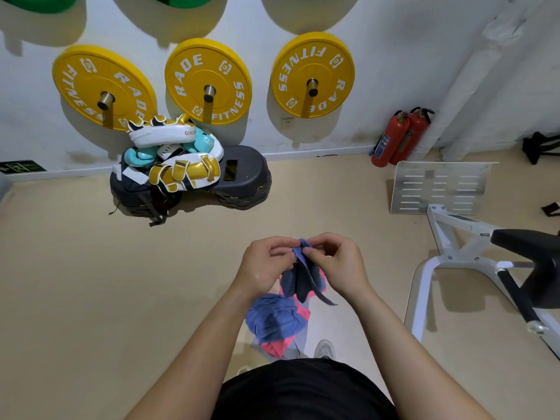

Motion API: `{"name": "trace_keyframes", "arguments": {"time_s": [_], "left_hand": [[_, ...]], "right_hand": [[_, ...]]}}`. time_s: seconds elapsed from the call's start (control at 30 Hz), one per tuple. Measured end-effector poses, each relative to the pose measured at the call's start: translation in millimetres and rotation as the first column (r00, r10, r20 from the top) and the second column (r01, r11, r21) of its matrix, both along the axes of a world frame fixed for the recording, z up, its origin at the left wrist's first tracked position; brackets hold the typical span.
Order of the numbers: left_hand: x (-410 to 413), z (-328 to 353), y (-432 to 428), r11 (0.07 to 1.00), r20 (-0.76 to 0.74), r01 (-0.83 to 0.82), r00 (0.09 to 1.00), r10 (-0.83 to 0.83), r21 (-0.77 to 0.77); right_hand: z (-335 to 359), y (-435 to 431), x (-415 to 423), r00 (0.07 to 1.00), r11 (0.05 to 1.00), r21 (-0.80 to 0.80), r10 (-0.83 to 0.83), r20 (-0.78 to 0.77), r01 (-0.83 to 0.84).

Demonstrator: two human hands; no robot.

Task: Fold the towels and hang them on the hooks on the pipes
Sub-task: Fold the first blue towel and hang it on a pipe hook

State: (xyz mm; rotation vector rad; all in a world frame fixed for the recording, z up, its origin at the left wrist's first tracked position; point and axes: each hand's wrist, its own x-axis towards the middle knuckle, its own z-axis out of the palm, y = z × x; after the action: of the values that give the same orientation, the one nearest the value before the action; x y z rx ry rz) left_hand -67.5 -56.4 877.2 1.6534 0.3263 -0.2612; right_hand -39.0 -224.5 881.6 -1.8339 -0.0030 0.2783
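Blue and pink cloth towels (274, 319) bunch beneath a person's hands, held close together: left hand (263, 268) and right hand (337, 265) each pinch a dark blue towel (298, 280) by its top edge. A slack pinch could drop it onto the beige floor (121, 268). Yellow round weight plates (209, 81) hang beyond.

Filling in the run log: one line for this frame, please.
phase: folding, nothing hung yet | left hand: pinches blue towel top edge | right hand: pinches same edge | towel pile: blue and pink, below hands

Soft, matt cloth towel (303, 277); glossy yellow weight plates (208, 81) on brushed metal pegs (209, 93); perforated bare metal plate (439, 187), far right.
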Motion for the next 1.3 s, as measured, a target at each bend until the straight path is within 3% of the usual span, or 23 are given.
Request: {"name": "trace_keyframes", "arguments": {"time_s": [0.37, 0.63, 0.83, 1.0, 1.07, 1.3], "left_hand": [[1.9, 7.6, -2.0, 0.993, 0.096, -0.096, 0.991, 0.090, 0.065], [1.0, 8.6, -0.4, 0.992, 0.082, -0.114, 0.991, 0.109, 0.050], [-0.3, 10.7, 4.7, 0.993, 0.101, -0.061, 0.994, 0.050, 0.100], [5.9, 10.2, 19.4, 0.959, 0.221, -0.033, 0.975, -0.031, 0.281], [9.5, 12.6, 23.0, 0.961, 0.255, 0.015, 0.963, -0.089, 0.277], [8.3, 4.8, 12.0, 0.963, 0.104, 0.151, 0.979, -0.178, 0.225]], "right_hand": [[11.3, 0.3, -2.5, 0.991, 0.988, 0.087, 0.124, 0.042, -0.128], [6.7, 2.3, -2.4, 0.985, 0.985, 0.042, 0.168, 0.025, -0.169], [9.9, 1.4, 5.5, 0.968, 0.971, -0.079, 0.233, 0.097, -0.226], [41.5, -0.9, 26.0, 0.894, 0.903, -0.139, 0.425, 0.142, -0.407], [56.0, -0.8, 33.6, 0.858, 0.872, -0.182, 0.483, 0.174, -0.454], [92.7, 4.7, 46.4, 0.804, 0.828, -0.295, 0.546, 0.236, -0.476]]}}
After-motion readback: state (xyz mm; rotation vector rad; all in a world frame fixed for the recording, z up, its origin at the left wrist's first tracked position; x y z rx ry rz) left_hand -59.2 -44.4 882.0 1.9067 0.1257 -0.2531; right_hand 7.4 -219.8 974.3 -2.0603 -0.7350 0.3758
